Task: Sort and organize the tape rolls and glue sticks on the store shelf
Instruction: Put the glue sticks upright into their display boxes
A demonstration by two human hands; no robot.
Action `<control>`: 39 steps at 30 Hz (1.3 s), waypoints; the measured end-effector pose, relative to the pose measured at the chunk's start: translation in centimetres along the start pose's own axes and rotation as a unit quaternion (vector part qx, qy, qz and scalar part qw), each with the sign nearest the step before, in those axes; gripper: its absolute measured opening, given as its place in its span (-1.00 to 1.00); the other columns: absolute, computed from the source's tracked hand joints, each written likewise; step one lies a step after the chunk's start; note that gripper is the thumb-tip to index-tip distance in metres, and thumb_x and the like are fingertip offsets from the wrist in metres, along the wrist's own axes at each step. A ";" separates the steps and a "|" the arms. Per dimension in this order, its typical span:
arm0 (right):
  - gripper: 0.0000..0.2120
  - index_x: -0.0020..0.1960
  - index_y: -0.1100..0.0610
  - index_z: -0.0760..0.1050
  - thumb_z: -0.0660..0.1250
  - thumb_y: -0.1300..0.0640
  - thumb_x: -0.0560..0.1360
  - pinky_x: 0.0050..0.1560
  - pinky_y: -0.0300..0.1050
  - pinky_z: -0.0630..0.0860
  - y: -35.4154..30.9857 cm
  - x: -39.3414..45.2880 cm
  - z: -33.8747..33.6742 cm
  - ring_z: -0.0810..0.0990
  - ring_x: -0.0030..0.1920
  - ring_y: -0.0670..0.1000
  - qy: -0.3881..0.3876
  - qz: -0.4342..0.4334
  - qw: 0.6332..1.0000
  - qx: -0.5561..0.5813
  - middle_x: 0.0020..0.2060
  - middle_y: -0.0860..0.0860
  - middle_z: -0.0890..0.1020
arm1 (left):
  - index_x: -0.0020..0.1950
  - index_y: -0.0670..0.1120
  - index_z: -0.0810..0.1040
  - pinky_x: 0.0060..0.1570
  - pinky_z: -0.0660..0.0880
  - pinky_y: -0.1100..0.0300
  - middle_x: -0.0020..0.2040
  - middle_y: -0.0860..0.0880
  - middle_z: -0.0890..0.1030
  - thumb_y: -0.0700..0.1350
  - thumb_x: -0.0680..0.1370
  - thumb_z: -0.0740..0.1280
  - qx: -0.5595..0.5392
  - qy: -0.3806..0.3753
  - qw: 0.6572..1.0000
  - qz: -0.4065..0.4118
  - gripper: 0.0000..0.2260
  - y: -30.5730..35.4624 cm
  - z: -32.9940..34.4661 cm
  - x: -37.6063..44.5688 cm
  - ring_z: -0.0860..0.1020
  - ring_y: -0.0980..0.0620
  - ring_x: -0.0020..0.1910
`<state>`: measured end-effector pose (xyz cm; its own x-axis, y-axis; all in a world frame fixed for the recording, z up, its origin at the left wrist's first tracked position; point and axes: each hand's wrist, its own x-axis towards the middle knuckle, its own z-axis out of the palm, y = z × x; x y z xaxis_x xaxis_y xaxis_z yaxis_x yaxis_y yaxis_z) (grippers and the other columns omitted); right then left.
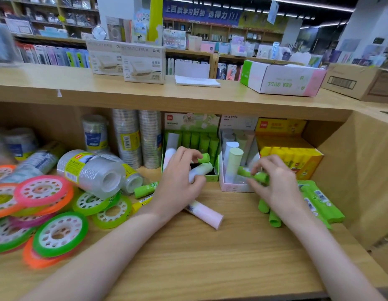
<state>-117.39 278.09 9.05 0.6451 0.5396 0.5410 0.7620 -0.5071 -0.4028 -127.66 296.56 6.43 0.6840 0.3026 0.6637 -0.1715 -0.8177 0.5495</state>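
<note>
The left hand (pixel 180 170) pinches a small green glue stick (pixel 205 157) over the green box (pixel 214 177), its lower fingers also curled against a pale glue stick (pixel 201 170) lying across the box's front edge. The right hand (pixel 273 181) has its grip wrapped on another green glue stick (pixel 254 175), held just in front of the pink-and-white box (pixel 230 187).

Risks, as I judge them:
- With 2 sticks crowded under the left hand, the pale one could roll off the box edge onto the shelf (pixel 210 257) when the green one is pushed in.
- The pale stick belongs by colour in the neighbouring box; leaving it mixes the sorting.
- The right hand's stick sits near the wrong box, so it could be dropped there.
- Loose green sticks (pixel 273 218) beneath the right wrist could be knocked rolling.
- The heap of tape rolls (pixel 58 233) and clear tape packs (pixel 91 170) at left lies untidy beside the left forearm; a sweep could scatter it.
</note>
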 end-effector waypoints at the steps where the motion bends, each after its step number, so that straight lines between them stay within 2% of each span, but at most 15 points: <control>1: -0.72 -0.25 0.09 0.39 0.48 0.31 0.32 -0.26 -0.37 0.21 0.2 0.1 -0.5 0.40 -0.24 -0.02 0.045 0.008 0.999 0.005 -0.17 0.02 0.42 | 0.05 -0.17 0.46 -0.07 0.27 0.49 -0.11 0.15 0.35 -0.19 0.38 0.21 -0.009 0.018 1.000 0.000 -0.74 0.1 -0.1 0.1 0.36 0.31 -0.12; 3: -0.72 -0.30 0.09 0.37 0.48 0.27 0.33 -0.28 -0.34 0.25 0.0 0.1 -1.6 0.43 -0.31 -0.04 0.117 0.044 0.991 0.042 -0.25 0.04 0.45 | 0.03 -0.17 0.46 -0.07 0.30 0.45 -0.11 0.10 0.37 -0.20 0.39 0.21 -0.019 0.058 0.998 0.007 -0.77 0.2 -0.4 0.2 0.36 0.23 -0.14; 5: -0.75 -0.29 0.11 0.36 0.44 0.22 0.39 -0.20 -0.25 0.43 -0.5 -0.2 -2.6 0.58 -0.30 0.01 0.143 0.111 0.963 0.199 -0.29 0.07 0.52 | 0.02 -0.18 0.45 -0.04 0.31 0.45 -0.09 0.01 0.41 -0.21 0.41 0.22 -0.027 0.098 0.995 0.011 -0.79 0.4 -0.7 0.3 0.38 0.16 -0.12; 8: -0.89 -0.15 0.19 0.42 0.35 0.20 0.46 -0.18 -0.13 0.57 -2.0 -0.9 -3.2 0.66 -0.25 0.02 0.073 0.229 0.836 0.494 -0.26 0.10 0.57 | 0.03 -0.17 0.44 -0.01 0.30 0.46 -0.07 -0.03 0.42 -0.22 0.43 0.22 -0.034 0.152 0.987 0.026 -0.81 0.6 -1.3 0.5 0.39 0.22 -0.08; 11: -0.78 0.01 0.22 0.46 0.33 0.14 0.41 -0.26 -0.21 0.57 -2.7 -1.1 -2.9 0.63 -0.26 -0.01 0.013 0.300 0.715 0.632 -0.24 0.08 0.57 | 0.07 -0.20 0.42 -0.02 0.32 0.44 -0.03 -0.09 0.42 -0.29 0.46 0.24 -0.025 0.212 0.976 0.041 -0.81 0.6 -2.0 0.8 0.41 0.14 -0.08; 13: -0.67 0.11 0.22 0.47 0.32 0.11 0.39 -0.24 -0.19 0.55 -3.4 -1.2 -2.8 0.62 -0.24 -0.02 -0.013 0.314 0.684 0.659 -0.21 0.08 0.58 | 0.10 -0.22 0.42 0.05 0.32 0.39 0.01 -0.11 0.41 -0.36 0.47 0.26 -0.007 0.236 0.970 0.054 -0.78 0.4 -2.3 0.9 0.41 0.06 -0.01; 15: -0.65 0.20 0.18 0.44 0.29 0.15 0.42 -0.25 -0.19 0.56 -4.1 -1.3 -2.7 0.62 -0.23 -0.02 -0.035 0.297 0.676 0.673 -0.20 0.07 0.64 | 0.14 -0.25 0.41 0.10 0.31 0.37 0.06 -0.12 0.43 -0.36 0.49 0.26 0.006 0.210 0.976 0.059 -0.77 0.1 -2.4 0.8 0.41 0.06 0.05; 18: -0.57 0.27 -0.01 0.39 0.27 0.25 0.43 -0.17 -0.12 0.60 -5.4 -1.4 -2.7 0.66 -0.17 0.09 -0.079 0.237 0.705 0.664 -0.05 0.16 0.65 | 0.28 -0.06 0.32 0.10 0.29 0.26 0.15 -0.05 0.46 -0.24 0.52 0.18 0.062 0.072 0.993 0.074 -0.67 -0.4 -1.8 0.5 0.42 0.06 0.13; 20: -0.53 0.29 -0.09 0.36 0.25 0.30 0.48 -0.07 -0.04 0.59 -6.0 -1.3 -2.6 0.66 -0.10 0.13 -0.105 0.188 0.745 0.631 0.07 0.18 0.58 | 0.33 0.07 0.22 0.06 0.30 0.16 0.18 -0.03 0.48 -0.20 0.52 0.13 0.110 0.007 0.990 0.086 -0.60 -0.7 -1.5 0.3 0.43 0.03 0.12; 23: -0.54 0.22 -0.17 0.37 0.30 0.31 0.49 -0.08 -0.12 0.60 -5.9 -1.0 -1.9 0.64 -0.07 0.03 -0.064 0.067 0.915 0.392 0.14 0.08 0.52 | 0.36 0.07 0.20 0.01 0.33 0.12 0.07 -0.03 0.48 -0.16 0.50 0.07 0.149 0.006 0.984 0.094 -0.58 -0.9 -1.4 0.2 0.47 -0.02 -0.02; 25: -0.54 0.16 -0.13 0.35 0.34 0.34 0.45 -0.12 -0.24 0.55 -5.8 -0.5 -1.4 0.62 -0.08 0.01 0.005 -0.052 0.974 0.219 0.10 0.00 0.50 | 0.36 0.06 0.20 0.00 0.33 0.13 0.02 -0.03 0.46 -0.15 0.50 0.07 0.155 0.021 0.984 0.088 -0.57 -0.9 -1.4 0.0 0.45 -0.01 -0.09; 28: -0.58 0.16 0.08 0.36 0.40 0.33 0.39 -0.12 -0.06 0.54 -5.8 0.9 -0.2 0.56 -0.13 0.06 0.051 -0.172 0.983 0.039 0.00 0.04 0.51 | 0.35 0.04 0.20 -0.01 0.33 0.12 0.00 -0.04 0.46 -0.16 0.50 0.08 0.168 0.047 0.981 0.080 -0.59 -0.9 -1.2 -0.1 0.45 -0.02 -0.12; 32: -0.62 0.03 0.15 0.44 0.50 0.29 0.29 -0.09 -0.01 0.45 -5.8 3.2 1.7 0.54 -0.16 0.16 0.069 -0.194 0.967 -0.152 -0.22 0.09 0.60 | 0.35 0.02 0.20 -0.03 0.38 0.06 -0.04 -0.03 0.43 -0.15 0.51 0.08 0.167 0.063 0.982 0.057 -0.59 -0.8 -1.3 -0.2 0.45 -0.02 -0.19; 35: -0.68 -0.02 0.18 0.50 0.50 0.28 0.27 -0.06 0.06 0.44 -5.8 4.0 2.2 0.53 -0.18 0.18 0.075 -0.185 0.961 -0.192 -0.29 0.11 0.63 | 0.35 0.01 0.20 -0.06 0.40 0.07 -0.06 -0.03 0.43 -0.14 0.51 0.08 0.178 0.064 0.980 0.054 -0.60 -0.8 -1.3 -0.2 0.45 -0.01 -0.22; 39: -0.77 0.02 0.12 0.49 0.43 0.19 0.39 0.07 0.06 0.32 -6.2 4.3 2.1 0.49 -0.07 0.15 0.047 -0.145 0.978 -0.144 -0.23 0.07 0.62 | 0.36 0.01 0.20 -0.06 0.40 0.07 -0.06 -0.02 0.42 -0.14 0.51 0.08 0.178 0.059 0.981 0.047 -0.59 -0.7 -1.3 -0.1 0.44 0.00 -0.22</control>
<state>-119.24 284.96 12.36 0.3848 0.6313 0.6733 0.8559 -0.5170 -0.0044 -128.54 297.78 6.65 0.5860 0.2552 0.7691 0.0424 -0.9575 0.2853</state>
